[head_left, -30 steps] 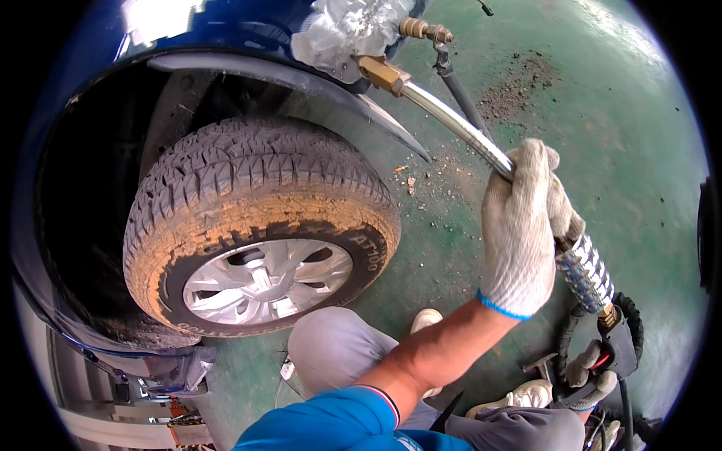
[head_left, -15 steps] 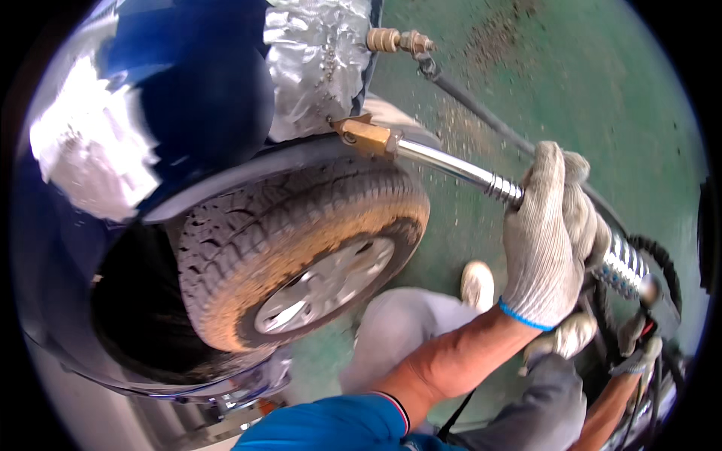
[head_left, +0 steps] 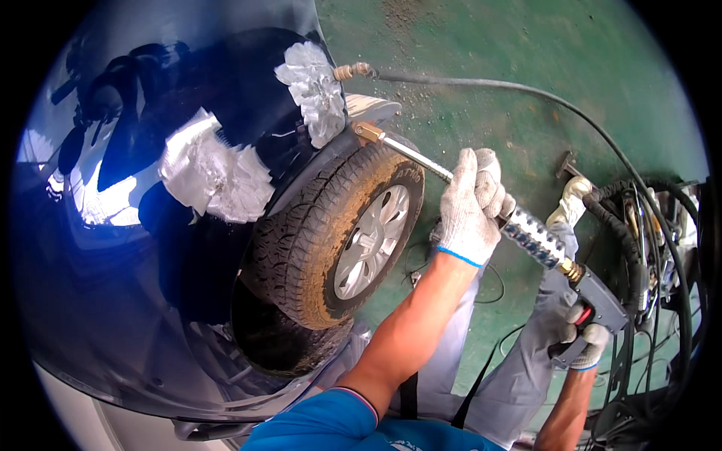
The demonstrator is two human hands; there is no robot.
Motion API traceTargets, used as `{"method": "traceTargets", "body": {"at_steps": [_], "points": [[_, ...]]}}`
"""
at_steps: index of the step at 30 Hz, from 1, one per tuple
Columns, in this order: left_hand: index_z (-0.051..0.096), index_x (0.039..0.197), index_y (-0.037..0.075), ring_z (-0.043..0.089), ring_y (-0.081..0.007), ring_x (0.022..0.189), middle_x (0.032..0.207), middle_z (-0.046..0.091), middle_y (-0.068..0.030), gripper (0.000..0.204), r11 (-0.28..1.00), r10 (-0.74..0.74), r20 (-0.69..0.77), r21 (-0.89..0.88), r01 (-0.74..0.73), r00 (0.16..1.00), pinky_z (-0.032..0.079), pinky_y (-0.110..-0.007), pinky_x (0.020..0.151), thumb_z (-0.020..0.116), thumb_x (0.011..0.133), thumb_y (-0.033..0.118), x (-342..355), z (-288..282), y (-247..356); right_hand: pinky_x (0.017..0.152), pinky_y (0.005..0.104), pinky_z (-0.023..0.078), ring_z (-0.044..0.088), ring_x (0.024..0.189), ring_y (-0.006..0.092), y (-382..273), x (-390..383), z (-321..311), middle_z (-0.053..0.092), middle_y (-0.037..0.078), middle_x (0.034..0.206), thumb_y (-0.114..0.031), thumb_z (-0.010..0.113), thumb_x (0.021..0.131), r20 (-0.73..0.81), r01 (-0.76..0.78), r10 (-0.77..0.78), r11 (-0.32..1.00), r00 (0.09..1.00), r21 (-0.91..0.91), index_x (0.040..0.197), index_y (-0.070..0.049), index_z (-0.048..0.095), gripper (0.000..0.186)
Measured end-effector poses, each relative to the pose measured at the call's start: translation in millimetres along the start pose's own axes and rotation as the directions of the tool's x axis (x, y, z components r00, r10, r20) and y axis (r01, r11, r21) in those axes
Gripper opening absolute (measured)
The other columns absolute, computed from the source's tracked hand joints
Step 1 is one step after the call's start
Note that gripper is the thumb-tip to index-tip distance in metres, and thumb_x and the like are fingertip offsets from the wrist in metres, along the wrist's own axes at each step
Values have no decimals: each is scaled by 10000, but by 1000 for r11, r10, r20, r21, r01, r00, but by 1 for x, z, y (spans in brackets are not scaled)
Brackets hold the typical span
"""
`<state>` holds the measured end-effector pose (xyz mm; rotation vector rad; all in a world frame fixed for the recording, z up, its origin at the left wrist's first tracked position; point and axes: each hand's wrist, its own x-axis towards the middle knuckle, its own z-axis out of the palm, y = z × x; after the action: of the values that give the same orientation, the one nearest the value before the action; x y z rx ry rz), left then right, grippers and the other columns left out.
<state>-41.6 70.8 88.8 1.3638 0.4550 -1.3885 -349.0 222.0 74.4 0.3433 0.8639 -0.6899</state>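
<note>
Left hand [head_left: 472, 207] clasps the tool's shaft [head_left: 418, 158], right hand [head_left: 588, 340] its pistol handle [head_left: 594, 297]; seemingly positioning; next needs careful tip [head_left: 367, 131] alignment.

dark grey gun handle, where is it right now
In the head view, the dark grey gun handle is at lower right, in the right hand, below the chrome barrel.

Lettering [head_left: 410, 174] on the tire [head_left: 317, 259]

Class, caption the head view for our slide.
Gloved left hand grips a metal rod, gloved right hand holds its pistol-shaped handle, beside a blue car.
</note>
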Motion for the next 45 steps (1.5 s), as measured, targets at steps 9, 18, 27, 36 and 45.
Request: {"method": "traceTargets", "body": {"at_steps": [9,18,27,36,45], "points": [[577,1060,95,291,-97,487,551,293,58,323,984,-64,-122,158,83,990,361,-297,560,532,1031,414,1,-26,26,413,349,444,542,454,248,69,-7,26,603,191,624,-221,789,712,19,-35,31,980,999,195,942,129,621,451],[590,1068,89,337,-107,486,553,326,55,342,978,-106,-97,170,121,990,435,-320,586,530,1028,423,2,-41,31,434,339,431,559,493,249,68,-6,30,606,189,645,-189,784,705,74,-85,71,974,995,209,965,130,626,441],[601,1055,93,331,-102,499,558,322,59,329,977,-125,-69,163,135,990,427,-317,596,523,1035,412,1,-39,34,429,366,425,541,460,267,64,-8,28,577,188,609,-175,784,686,42,-76,69,977,997,198,898,145,605,424],[630,1056,99,449,-139,571,611,432,26,347,987,-90,-37,127,94,995,483,-346,669,513,1036,426,-2,-38,33,438,384,446,547,459,275,58,-7,28,568,170,585,-186,798,679,38,-87,82,986,996,145,875,147,596,436],[649,1066,55,648,-183,623,675,638,-44,243,947,-75,-126,302,110,989,550,-330,673,639,964,275,1,-40,19,417,336,437,558,455,229,57,-6,38,608,163,604,-234,780,674,-24,-69,73,986,997,153,969,133,623,496]]}}
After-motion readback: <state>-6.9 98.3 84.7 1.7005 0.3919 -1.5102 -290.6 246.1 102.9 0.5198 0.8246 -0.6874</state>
